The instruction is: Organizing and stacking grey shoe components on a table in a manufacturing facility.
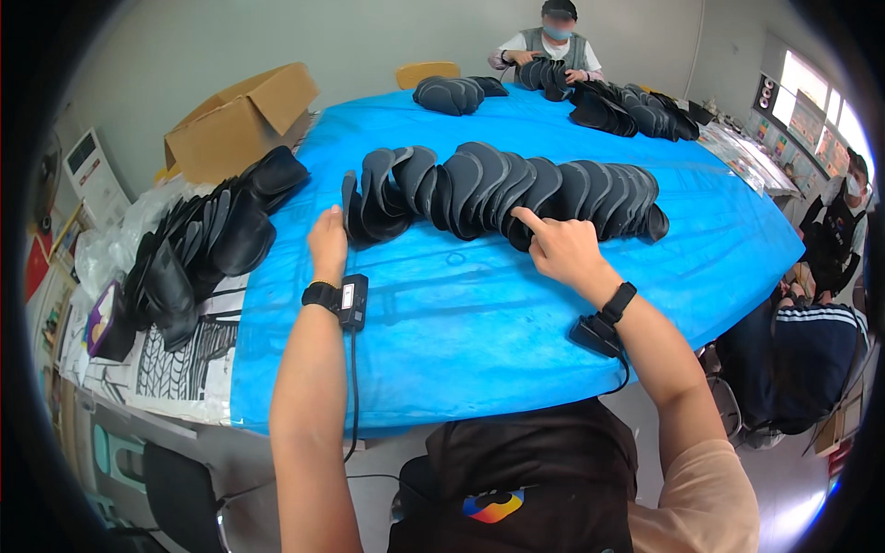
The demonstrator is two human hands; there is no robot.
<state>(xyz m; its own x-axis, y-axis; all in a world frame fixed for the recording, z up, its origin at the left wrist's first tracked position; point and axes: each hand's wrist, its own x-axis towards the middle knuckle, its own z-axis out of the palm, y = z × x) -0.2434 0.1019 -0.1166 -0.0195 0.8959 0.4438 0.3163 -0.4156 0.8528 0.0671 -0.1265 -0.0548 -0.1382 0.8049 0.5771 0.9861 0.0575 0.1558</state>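
Note:
A long row of black curved padded pieces [498, 189] with grey edges stands overlapped across the blue table cover. My left hand [327, 244] is at the row's left end, closed at the lower edge of an upright end piece [349, 195]; its fingertips are partly hidden. My right hand [564, 251] is in front of the row, right of its middle. Its index finger is stretched out and touches the lower front edges of the pieces, while the other fingers curl loosely with nothing seen in them. Each wrist wears a black strap with a small box and cable.
More black pieces [212, 230] lie heaped at the left beside a cardboard box [235, 124]. Other piles [449, 94] sit at the far side, where a masked person [558, 46] handles similar pieces. Another person [839, 221] is at the right. The blue cover [461, 341] spreads over the table.

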